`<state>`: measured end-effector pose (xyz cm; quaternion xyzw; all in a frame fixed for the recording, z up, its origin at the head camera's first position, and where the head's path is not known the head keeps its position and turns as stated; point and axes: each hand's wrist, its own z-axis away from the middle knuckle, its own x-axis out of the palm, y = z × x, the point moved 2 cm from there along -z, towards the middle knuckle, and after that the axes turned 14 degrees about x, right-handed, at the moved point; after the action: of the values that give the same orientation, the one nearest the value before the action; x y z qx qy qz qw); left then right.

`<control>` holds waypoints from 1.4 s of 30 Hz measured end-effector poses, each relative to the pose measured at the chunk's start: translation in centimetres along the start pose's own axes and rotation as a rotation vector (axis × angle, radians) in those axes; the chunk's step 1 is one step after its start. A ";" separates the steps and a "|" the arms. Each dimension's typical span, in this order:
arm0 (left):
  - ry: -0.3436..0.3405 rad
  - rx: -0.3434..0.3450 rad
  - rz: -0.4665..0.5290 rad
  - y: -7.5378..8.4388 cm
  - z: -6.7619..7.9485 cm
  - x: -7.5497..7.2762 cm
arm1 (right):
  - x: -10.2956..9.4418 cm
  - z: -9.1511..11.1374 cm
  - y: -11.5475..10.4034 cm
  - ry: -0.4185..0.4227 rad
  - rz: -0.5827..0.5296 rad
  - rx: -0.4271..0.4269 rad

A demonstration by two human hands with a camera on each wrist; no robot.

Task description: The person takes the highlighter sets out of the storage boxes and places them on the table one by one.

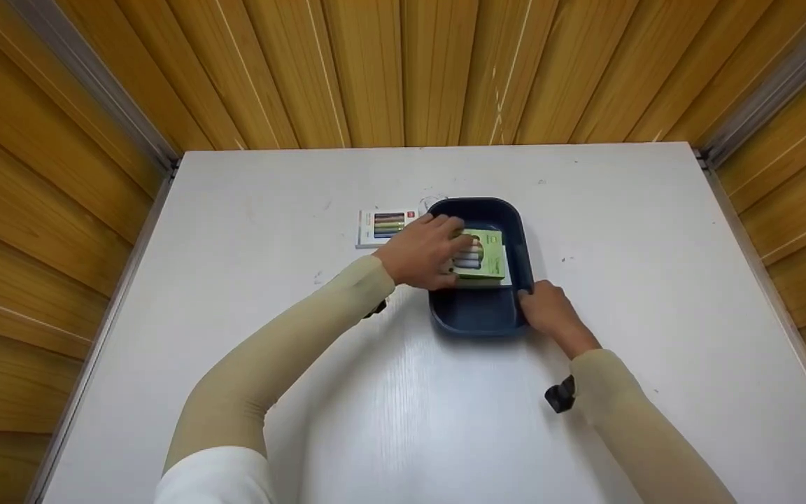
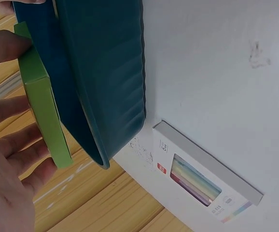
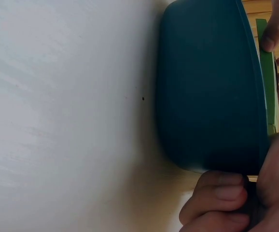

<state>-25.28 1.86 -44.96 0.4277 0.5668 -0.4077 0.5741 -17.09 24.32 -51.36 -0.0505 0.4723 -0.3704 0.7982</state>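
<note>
My left hand (image 1: 425, 253) grips a green box (image 1: 492, 253) by its edges, thumb on one side and fingers on the other. A cutout in the box's face shows pale sticks. The box is over the opening of a dark blue plastic bin (image 1: 476, 311), at its rim in the left wrist view. A white edge shows under the box in the head view. My right hand (image 1: 548, 308) holds the bin's right side near the front corner, with curled fingers (image 3: 229, 193) below the rim and the thumb side over it.
Left of the bin lies a white box (image 1: 368, 229) with a window showing coloured sticks, partly covered by my left hand in the head view. The white table (image 1: 403, 420) meets wood-look panel walls (image 1: 368, 77) at the back and sides.
</note>
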 end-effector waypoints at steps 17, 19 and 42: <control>0.009 -0.008 0.014 -0.3 0.9 -0.2 | 0.0 0.1 -0.1 -0.011 -0.001 -0.019; 0.013 -0.011 0.013 -0.4 1.0 -0.2 | 0.0 0.1 -0.1 -0.015 -0.002 -0.021; 0.018 -0.042 -0.001 -1.0 2.3 -0.3 | -0.1 0.2 -0.1 0.016 0.016 -0.023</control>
<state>-25.55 -0.68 -44.70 0.4187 0.5806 -0.3921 0.5778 -17.03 24.26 -51.17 -0.0530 0.4835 -0.3589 0.7966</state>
